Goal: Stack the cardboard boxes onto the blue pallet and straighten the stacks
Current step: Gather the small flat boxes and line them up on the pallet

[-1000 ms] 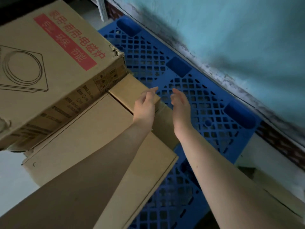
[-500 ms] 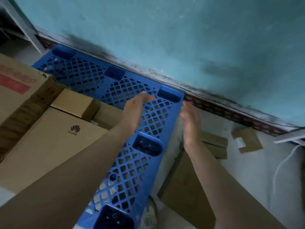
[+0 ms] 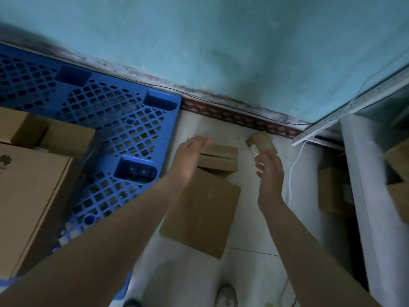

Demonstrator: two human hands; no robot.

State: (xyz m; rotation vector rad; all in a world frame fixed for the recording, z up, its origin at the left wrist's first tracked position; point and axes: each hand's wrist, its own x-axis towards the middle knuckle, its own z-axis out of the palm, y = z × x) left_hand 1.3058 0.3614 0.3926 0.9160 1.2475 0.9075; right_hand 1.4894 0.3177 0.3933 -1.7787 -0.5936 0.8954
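The blue pallet [image 3: 124, 120] lies at the left against the teal wall. On its left part sit a large flat cardboard box [image 3: 31, 202] with a logo and two smaller boxes [image 3: 55, 134] behind it. On the pale floor right of the pallet lie a flat cardboard box [image 3: 205, 213], a thin box [image 3: 219, 158] behind it and a small box [image 3: 262, 141] with a white label near the wall. My left hand [image 3: 190, 160] and my right hand [image 3: 270, 173] hover open above these floor boxes, palms facing each other, holding nothing.
A white metal shelf frame [image 3: 363, 182] stands at the right with more cardboard boxes [image 3: 332, 191] inside. A white cord [image 3: 294, 171] hangs down beside it. A patterned skirting strip [image 3: 239, 117] runs along the wall's foot. A shoe [image 3: 225, 296] shows at the bottom.
The view has swung right, off the pallet's stacked boxes toward the floor boxes. Both hands have moved right with it, from above the pallet to above the floor boxes, still empty.
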